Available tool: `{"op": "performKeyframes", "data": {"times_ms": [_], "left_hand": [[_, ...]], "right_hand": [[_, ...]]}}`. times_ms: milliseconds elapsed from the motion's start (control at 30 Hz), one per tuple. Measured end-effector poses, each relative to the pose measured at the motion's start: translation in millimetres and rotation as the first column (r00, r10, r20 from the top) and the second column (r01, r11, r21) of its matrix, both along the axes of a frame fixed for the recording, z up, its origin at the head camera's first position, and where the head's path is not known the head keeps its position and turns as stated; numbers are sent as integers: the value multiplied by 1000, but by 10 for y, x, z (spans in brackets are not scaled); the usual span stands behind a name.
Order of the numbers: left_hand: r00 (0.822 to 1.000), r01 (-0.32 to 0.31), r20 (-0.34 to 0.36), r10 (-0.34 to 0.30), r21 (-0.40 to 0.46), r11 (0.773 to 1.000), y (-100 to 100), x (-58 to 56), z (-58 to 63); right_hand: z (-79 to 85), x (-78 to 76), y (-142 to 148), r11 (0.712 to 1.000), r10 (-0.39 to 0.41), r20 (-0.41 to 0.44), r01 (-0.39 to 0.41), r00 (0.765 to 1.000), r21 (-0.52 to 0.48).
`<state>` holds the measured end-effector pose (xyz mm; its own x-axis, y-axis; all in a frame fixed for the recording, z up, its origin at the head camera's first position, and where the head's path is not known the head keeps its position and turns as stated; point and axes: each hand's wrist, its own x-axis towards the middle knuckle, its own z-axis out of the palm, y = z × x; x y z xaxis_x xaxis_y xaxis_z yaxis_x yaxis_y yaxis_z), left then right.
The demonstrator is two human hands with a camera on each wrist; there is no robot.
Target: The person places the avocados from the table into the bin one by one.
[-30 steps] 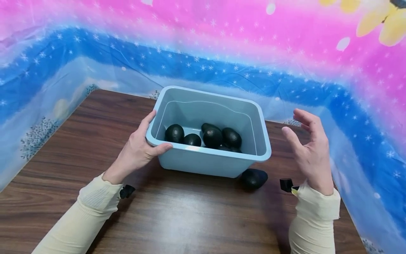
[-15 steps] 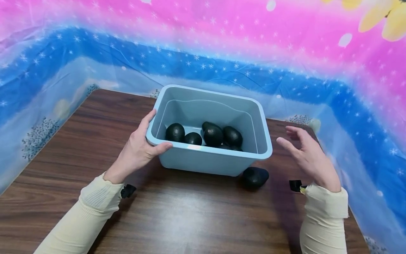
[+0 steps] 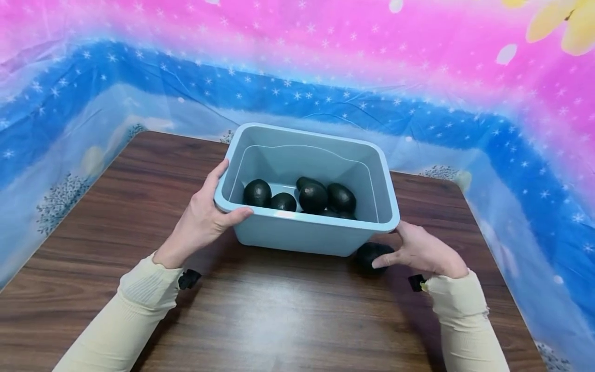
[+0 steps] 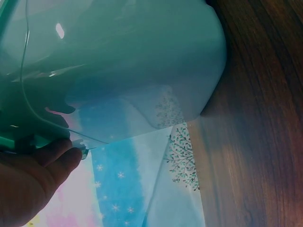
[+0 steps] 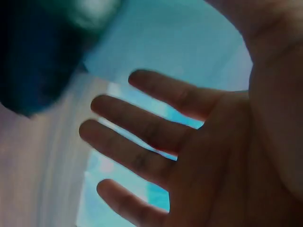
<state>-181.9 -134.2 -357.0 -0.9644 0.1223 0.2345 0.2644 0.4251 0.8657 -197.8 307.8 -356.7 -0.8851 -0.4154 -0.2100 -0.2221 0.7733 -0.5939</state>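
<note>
A pale blue-grey plastic bin [image 3: 297, 235] stands tilted towards me in the head view, with several dark avocados [image 3: 312, 198] inside. My left hand [image 3: 197, 219] grips its left end, thumb over the front rim and fingers along the side; the left wrist view shows the fingertips [image 4: 71, 161] at the rim. Outside the bin, by its front right corner, one more avocado [image 3: 367, 257] lies on the table. My right hand [image 3: 420, 251] reaches around it, thumb in front of it in the head view. Spread, nearly straight fingers [image 5: 147, 132] show in the right wrist view, apart from the avocado [image 5: 42, 61].
The dark wood-grain table [image 3: 260, 320] runs under everything. A pink and blue snowflake-patterned cloth [image 3: 297, 88] hangs behind the table and along both sides. Small black wrist-worn devices [image 3: 189, 279] sit at both cuffs.
My right hand has come down and to the left, from beside the bin to the avocado outside it. My left hand keeps its hold on the bin.
</note>
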Motion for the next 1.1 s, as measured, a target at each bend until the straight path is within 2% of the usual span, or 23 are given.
{"op": "performKeyframes", "data": {"times_ms": [100, 167, 333, 433, 533, 833, 1100], "left_hand": [[1000, -6, -23, 6, -5, 1000, -11, -15, 2], [999, -9, -40, 10, 18, 1000, 51, -19, -31], [1000, 11, -24, -8, 117, 993, 288, 35, -235], [1000, -8, -10, 9, 137, 991, 290, 101, -312], [999, -28, -28, 31, 126, 992, 219, 119, -312], [999, -23, -38, 26, 82, 996, -21, 114, -227], [998, -37, -53, 39, 34, 999, -120, 94, -177]], "right_hand": [[-105, 8, -49, 998, 45, 45, -43, 998, -43], [-106, 8, -10, 997, 70, 29, -69, 997, -36], [19, 38, 223, 995, 85, -27, -83, 996, 54], [25, 15, 239, 991, 115, -9, -114, 993, 66], [-10, -22, 173, 988, 137, -8, -136, 991, 78], [-165, -68, -27, 994, 99, 20, -100, 995, 38], [-244, -88, -142, 995, 90, -27, -89, 996, 44]]}}
